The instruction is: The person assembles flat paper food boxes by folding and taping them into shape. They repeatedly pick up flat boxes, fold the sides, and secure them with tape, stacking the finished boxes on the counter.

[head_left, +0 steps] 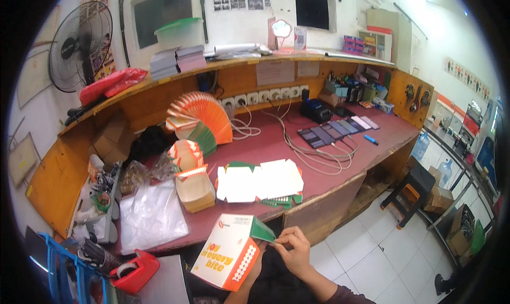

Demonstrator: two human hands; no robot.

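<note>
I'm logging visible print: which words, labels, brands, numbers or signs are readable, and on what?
White-and-orange box: large yellow lettering, readable, but I don't copy wording; its small print is unreadable.
Fan: hub marking, too small to read.
Upright card: too small to read.

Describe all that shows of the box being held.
The box looks like printed cardboard: white face with yellow and red print, orange side with white dots, green panel at right. It is tilted, before the near edge of the table. The right hand pinches the green panel's edge; the left hand, partly hidden, holds it.
</note>
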